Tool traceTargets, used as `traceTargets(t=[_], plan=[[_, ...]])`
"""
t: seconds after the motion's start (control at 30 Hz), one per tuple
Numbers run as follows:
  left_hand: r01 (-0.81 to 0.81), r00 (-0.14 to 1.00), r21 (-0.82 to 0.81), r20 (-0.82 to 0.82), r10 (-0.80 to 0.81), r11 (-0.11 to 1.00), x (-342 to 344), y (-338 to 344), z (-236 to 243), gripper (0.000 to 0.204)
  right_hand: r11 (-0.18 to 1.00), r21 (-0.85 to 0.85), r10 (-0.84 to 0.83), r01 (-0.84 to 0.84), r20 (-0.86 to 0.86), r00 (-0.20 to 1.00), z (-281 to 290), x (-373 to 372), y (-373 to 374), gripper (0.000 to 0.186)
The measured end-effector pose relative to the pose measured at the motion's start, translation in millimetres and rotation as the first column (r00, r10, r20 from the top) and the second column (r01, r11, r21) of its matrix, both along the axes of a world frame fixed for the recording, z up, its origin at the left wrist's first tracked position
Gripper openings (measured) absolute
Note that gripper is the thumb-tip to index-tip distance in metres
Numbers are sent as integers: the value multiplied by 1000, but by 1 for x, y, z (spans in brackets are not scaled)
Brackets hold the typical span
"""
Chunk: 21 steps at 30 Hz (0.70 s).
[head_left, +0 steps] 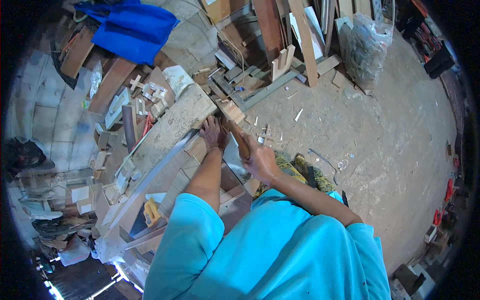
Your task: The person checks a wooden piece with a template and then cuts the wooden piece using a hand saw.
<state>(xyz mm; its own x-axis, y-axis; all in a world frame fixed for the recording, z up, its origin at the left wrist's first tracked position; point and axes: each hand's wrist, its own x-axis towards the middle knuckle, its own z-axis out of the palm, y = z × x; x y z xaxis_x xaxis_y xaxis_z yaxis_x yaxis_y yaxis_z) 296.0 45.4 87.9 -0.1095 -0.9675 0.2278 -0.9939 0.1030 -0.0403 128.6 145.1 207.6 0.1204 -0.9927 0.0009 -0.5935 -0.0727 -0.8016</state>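
My right hand (261,161) is closed around a brown wooden handle (239,141), which slants up and to the left toward my other hand. The working end of this tool is hard to make out. My left hand (214,134) bears down at the far end of the workbench, beside a thick pale beam (172,120). Its fingers are bent over the edge, and whatever they grip is hidden beneath them. A long straight metal strip (150,177) runs along the beam. A yellow tool handle (151,212) lies on the bench left of my left arm.
Wood offcuts (155,92) are heaped beyond the beam, near a blue cloth (132,31). Upright planks (303,42) and a clear plastic sack (369,52) stand at the back. Scraps litter the concrete floor (385,165) to the right.
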Motion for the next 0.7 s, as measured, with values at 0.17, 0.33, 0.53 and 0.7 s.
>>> traceTargets(t=[0.17, 0.33, 0.53, 0.7], plan=[[-47, 997, 47, 57, 44, 998, 7, 6, 3, 25, 1000, -4, 7, -7, 50, 999, 23, -6, 25, 68], [-50, 999, 47, 11, 49, 998, 7, 2, -3, 31, 997, -49, -50, 54, 81, 995, 20, -8, 21, 52], [-17, 1000, -10, -19, 17, 1000, 0, 6, 4, 27, 983, -179, -41, 53, 73, 996, -5, 15, -16, 55], [-56, 998, 61, -27, 58, 997, -12, 7, 18, 30, 996, 2, -90, 90, 127, 988, 14, -2, -14, 42]])
